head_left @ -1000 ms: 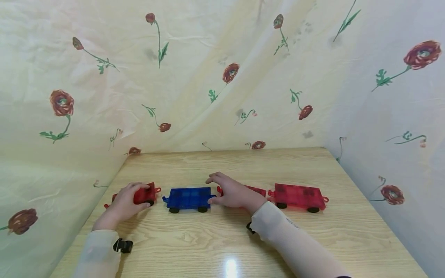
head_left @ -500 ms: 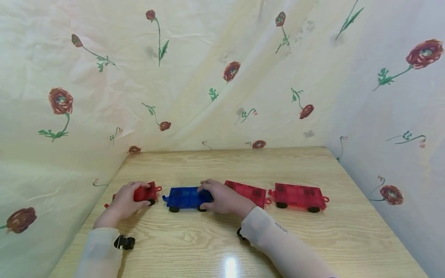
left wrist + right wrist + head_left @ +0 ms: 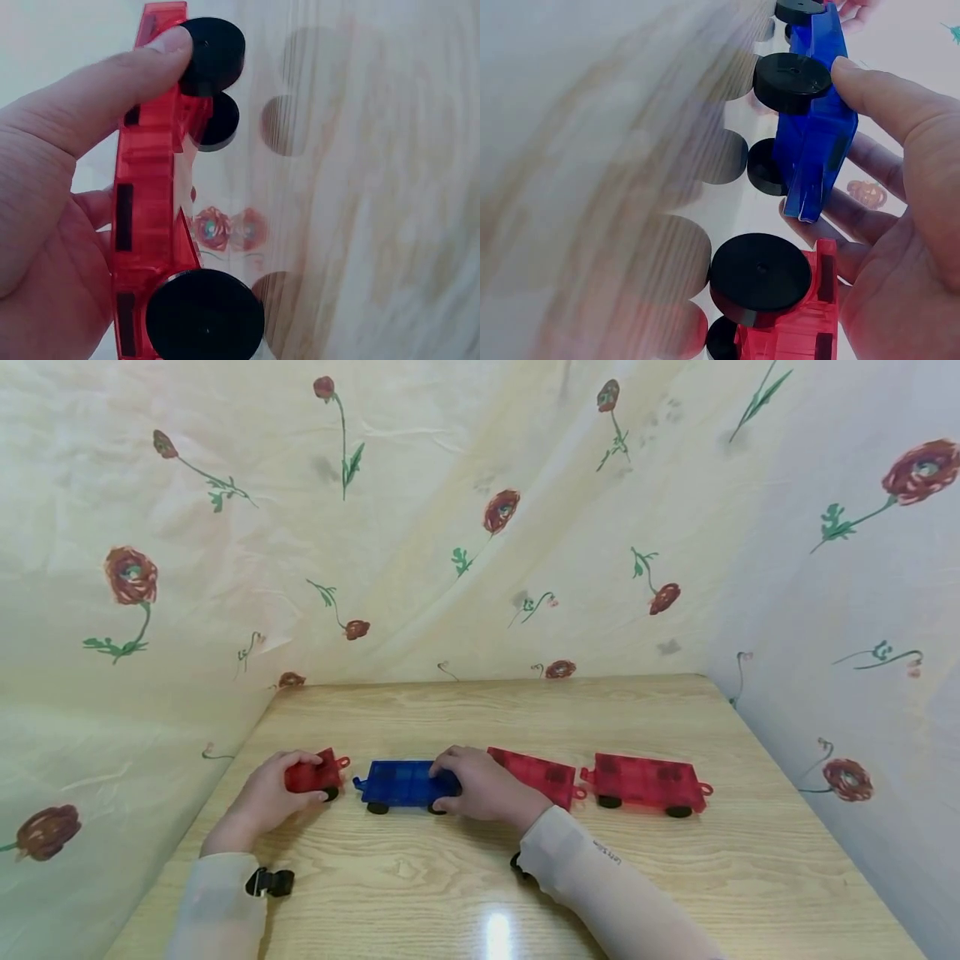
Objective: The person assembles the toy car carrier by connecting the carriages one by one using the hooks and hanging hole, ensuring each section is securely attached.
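At the left of the head view, my left hand [image 3: 261, 793] grips a red wheeled car [image 3: 303, 777] from above. In the left wrist view its thumb presses beside a black wheel [image 3: 214, 56] of that red car [image 3: 146, 165]. My right hand [image 3: 487, 785] holds the right end of a blue car [image 3: 399, 783]. The right wrist view shows the thumb on the side of the blue car [image 3: 817, 120], fingers around its far side. Between the red and blue cars is a small gap. The blue car's right hook is hidden by my hand.
Right of the blue car stands a slanted red car [image 3: 536, 772], partly behind my right hand. Another red car [image 3: 648, 782] stands at its right end, their couplings close together. Flowered cloth [image 3: 420, 527] rises behind the wooden table [image 3: 420, 893].
My right hand has moved left from beside the blue car's right end and taken hold of it. My left hand stays on the left red car, almost unmoved.
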`<state>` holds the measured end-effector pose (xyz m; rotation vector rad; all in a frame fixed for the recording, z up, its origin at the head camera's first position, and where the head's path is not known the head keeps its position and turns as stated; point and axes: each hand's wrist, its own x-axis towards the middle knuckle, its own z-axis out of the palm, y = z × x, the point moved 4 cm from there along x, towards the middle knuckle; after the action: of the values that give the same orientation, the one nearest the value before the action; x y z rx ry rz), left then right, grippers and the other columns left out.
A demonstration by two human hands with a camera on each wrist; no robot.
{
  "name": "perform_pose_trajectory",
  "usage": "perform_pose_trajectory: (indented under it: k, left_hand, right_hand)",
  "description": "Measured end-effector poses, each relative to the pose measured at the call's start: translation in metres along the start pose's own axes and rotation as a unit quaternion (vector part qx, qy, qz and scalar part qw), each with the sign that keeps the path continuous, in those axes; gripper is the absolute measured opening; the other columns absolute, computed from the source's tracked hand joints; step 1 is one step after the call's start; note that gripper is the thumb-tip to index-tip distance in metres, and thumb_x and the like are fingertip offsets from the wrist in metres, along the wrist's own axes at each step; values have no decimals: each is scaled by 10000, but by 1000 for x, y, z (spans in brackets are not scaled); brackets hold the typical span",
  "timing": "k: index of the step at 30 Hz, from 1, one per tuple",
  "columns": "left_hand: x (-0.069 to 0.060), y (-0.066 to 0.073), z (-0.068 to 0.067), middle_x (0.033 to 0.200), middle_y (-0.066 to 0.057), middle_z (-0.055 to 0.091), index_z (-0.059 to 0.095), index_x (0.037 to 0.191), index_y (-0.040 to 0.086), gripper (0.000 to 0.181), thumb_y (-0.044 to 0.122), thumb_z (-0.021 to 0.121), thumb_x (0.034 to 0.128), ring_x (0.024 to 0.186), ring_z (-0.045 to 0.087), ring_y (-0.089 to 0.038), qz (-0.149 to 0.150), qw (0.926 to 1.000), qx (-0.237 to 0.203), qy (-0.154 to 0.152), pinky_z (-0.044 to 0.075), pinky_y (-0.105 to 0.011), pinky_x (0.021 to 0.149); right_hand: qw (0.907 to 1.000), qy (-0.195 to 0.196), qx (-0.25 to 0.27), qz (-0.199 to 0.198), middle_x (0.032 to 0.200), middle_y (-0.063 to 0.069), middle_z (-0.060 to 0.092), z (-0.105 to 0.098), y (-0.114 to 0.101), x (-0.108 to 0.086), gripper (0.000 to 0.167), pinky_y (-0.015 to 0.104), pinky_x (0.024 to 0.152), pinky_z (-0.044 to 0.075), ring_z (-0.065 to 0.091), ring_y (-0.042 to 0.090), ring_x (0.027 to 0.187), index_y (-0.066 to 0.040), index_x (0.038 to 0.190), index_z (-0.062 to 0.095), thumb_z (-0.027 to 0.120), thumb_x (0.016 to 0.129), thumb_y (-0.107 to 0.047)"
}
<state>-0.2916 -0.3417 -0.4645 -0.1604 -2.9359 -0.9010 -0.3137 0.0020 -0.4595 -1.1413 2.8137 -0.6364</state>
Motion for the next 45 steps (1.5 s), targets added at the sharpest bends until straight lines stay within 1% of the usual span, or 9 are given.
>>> perform_pose_trajectory:
  k: [3, 7, 9, 18, 24, 27, 32, 36, 45]
  left_hand:
    - [0, 0, -2, 1428, -239, 543, 654, 1364, 137, 584, 298, 899, 859, 1248, 545, -501, 50, 9998, -163, 67, 523, -649, 955]
    - [-3, -3, -3, 1460, -216, 525, 644, 1396, 147, 617, 326, 896, 861, 1275, 519, -498, -57, 9993, -368, 67, 536, -640, 951]
    - [-5, -4, -3, 1460, -207, 523, 643, 1405, 150, 630, 346, 894, 861, 1278, 514, -497, -55, 9991, -401, 88, 534, -642, 953]
    - [-6, 2, -1, 1461, -189, 522, 671, 1396, 170, 627, 351, 906, 844, 1276, 529, -484, 186, 9981, -583, 66, 548, -621, 943]
    - [-5, 9, 3, 1429, -159, 553, 704, 1367, 176, 578, 287, 914, 841, 1274, 537, -468, 500, 9973, -535, 17, 554, -614, 936]
    - [-6, 11, 4, 1412, -135, 570, 715, 1351, 177, 557, 254, 917, 837, 1272, 539, -460, 631, 9968, -498, -12, 553, -613, 936]
    - [-8, 11, 4, 1400, -111, 582, 723, 1331, 171, 553, 204, 929, 819, 1282, 545, -441, 689, 9965, -481, -43, 542, -610, 960]
    - [-9, 11, 6, 1410, -117, 577, 721, 1335, 166, 554, 197, 926, 821, 1289, 545, -444, 745, 9960, -481, -120, 532, -614, 976]
    - [-9, 9, 9, 1464, -136, 540, 705, 1371, 162, 562, 202, 906, 847, 1320, 512, -474, 695, 9964, -446, -170, 542, -623, 954]
  right_hand:
    - [10000, 18, -10, 7, 1374, -12, 619, 0, 1, 0, 447, 442, 1107, 455, 579, 238, 1262, -228, 1314, 695, 802, 934, -440]
    - [10000, 29, -34, 9, 1381, -4, 617, -1, -1, 0, 458, 450, 1108, 453, 576, 245, 1268, -239, 1338, 703, 800, 936, -437]
    - [10000, 30, -47, 16, 1380, -1, 619, -1, -2, -1, 460, 448, 1108, 454, 576, 245, 1267, -243, 1343, 707, 802, 936, -436]
    - [9999, 86, -43, 76, 1364, -15, 623, 0, -1, -1, 460, 468, 1108, 449, 575, 243, 1259, -271, 1337, 713, 805, 927, -458]
    - [9998, 86, -59, 185, 1366, -15, 621, 1, 2, -1, 460, 465, 1110, 448, 573, 243, 1259, -279, 1335, 713, 805, 924, -465]
    - [9998, 110, -58, 148, 1360, -12, 621, 2, 1, 0, 463, 459, 1101, 457, 576, 241, 1251, -274, 1334, 712, 803, 924, -470]
    - [9998, 170, -63, 52, 1343, -17, 625, 2, -1, 1, 461, 456, 1085, 469, 583, 231, 1237, -275, 1332, 707, 797, 928, -477]
    - [9998, 139, -47, 110, 1347, -20, 622, 3, -2, 0, 463, 458, 1093, 462, 579, 230, 1246, -280, 1339, 704, 795, 929, -476]
    - [9997, 91, -24, 222, 1372, -14, 609, 5, 1, -1, 467, 480, 1112, 444, 566, 244, 1272, -294, 1354, 693, 790, 934, -474]
